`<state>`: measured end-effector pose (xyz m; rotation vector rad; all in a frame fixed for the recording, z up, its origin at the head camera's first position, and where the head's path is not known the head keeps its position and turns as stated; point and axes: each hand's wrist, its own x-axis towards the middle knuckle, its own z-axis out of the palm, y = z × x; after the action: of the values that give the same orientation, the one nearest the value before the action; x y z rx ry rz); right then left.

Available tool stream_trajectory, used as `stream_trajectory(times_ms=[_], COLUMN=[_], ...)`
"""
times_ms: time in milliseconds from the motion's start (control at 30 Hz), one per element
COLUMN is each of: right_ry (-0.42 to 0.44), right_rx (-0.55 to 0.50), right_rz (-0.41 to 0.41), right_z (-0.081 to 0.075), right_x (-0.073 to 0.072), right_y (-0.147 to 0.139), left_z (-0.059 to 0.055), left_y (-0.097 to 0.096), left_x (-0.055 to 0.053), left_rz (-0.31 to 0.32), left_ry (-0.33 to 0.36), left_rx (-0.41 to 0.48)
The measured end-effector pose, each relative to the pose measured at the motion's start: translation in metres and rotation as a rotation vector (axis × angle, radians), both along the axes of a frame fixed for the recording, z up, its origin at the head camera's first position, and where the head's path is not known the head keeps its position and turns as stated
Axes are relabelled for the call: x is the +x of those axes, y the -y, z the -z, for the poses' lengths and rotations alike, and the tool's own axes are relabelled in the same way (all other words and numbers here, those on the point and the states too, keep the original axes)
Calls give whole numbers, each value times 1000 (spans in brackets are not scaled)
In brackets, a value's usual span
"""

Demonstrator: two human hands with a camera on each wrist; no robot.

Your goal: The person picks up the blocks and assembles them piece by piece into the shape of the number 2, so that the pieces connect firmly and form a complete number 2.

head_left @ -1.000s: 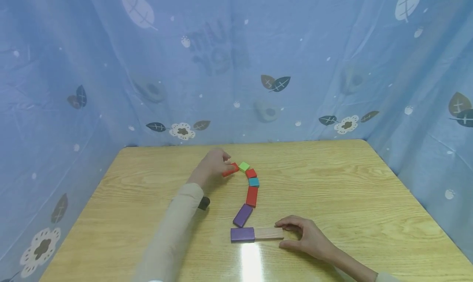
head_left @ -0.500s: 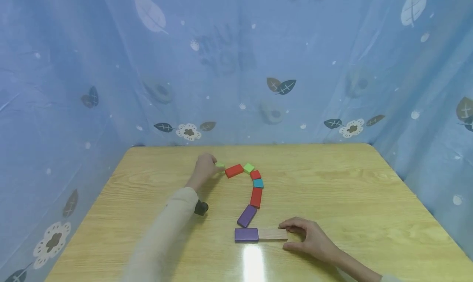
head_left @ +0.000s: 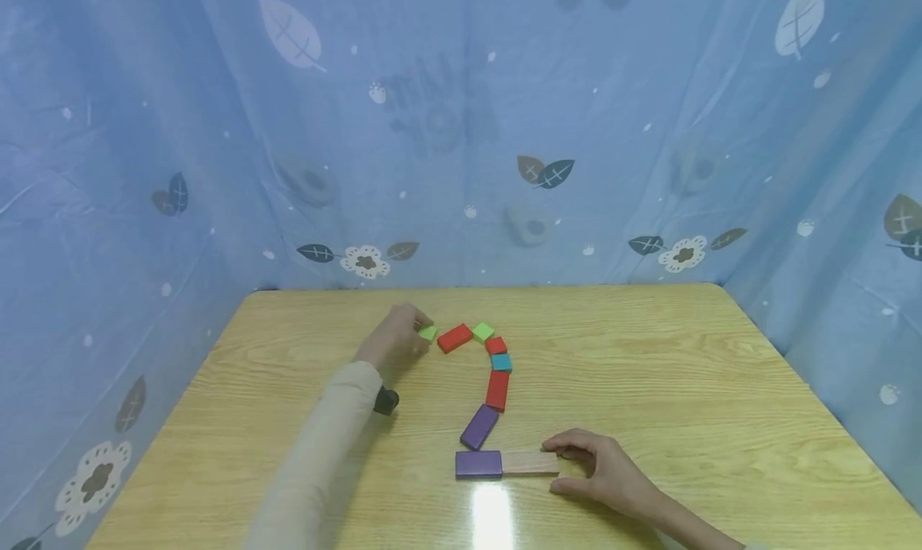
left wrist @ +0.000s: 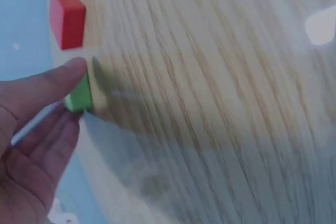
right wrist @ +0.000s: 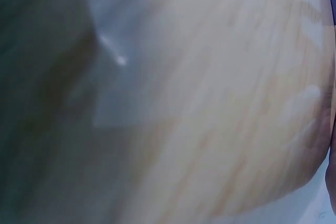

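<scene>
My left hand (head_left: 394,334) pinches a light green block (left wrist: 80,97) between thumb and fingers at the far left end of a curved row. A small gap separates it from a red block (head_left: 454,339). Beyond that come a green block (head_left: 483,332), a small red block (head_left: 496,345), a blue block (head_left: 501,363), a longer red block (head_left: 497,391) and a purple block (head_left: 479,426). Another purple block (head_left: 479,464) meets a plain wooden block (head_left: 529,463) end to end. Around the wooden block's right end curl the fingers and thumb of my right hand (head_left: 605,474).
The blocks lie on a wood-grain table (head_left: 648,374). Blue patterned curtains (head_left: 461,134) hang behind it and at both sides. A black device (head_left: 386,401) sits at my left wrist. Glare (head_left: 493,514) shines near the front. The right wrist view is mostly blurred tabletop.
My left hand has let go of the red block, moved left and now holds a light green block beside it. The right hand stays at the wooden block. The head view has shifted slightly.
</scene>
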<state>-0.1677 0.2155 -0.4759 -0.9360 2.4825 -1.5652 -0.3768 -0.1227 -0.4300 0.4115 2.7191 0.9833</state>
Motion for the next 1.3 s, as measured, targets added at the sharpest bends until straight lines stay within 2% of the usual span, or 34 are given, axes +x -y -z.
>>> stream_trajectory(times_ms=[67,133,167,333,400,533,600,700,833,933,1167,1300], right_ry=[3,4,4,-14,-20,-26,-33,-32,-34,-46,-37,-26], right_rx=[3,2,1,-1,-1,-1,2,2,13,26,11,8], right_rz=[-4,-8,-10,-6,0,9,11,13,19,31,25,19], right_z=[0,0,0,2,2,1,1,0,-1,-1,-1,0], right_x=[1,1,2,2,1,1,0,0,0,-1,-1,-1], right_y=[0,1,1,2,2,1,0,0,-1,-1,-1,1], left_z=[2,3,-2,-10,-14,-17,-19,-24,-27,-26,-13,-4], left_y=[4,6,5,9,13,23,28,32,36,35,16,3], left_x=[-2,-1,3,6,6,9,14,22,33,42,66,78], left_rz=[45,51,17,-88,-96,-103,-108,-133,-129,-128,-232,-287], left_ry=[-2,-9,13,0,-29,-89,-123,-133,-145,-158,-72,-104], left_rx=[12,12,-11,-63,-79,-54,-50,-39,-39,-43,30,26])
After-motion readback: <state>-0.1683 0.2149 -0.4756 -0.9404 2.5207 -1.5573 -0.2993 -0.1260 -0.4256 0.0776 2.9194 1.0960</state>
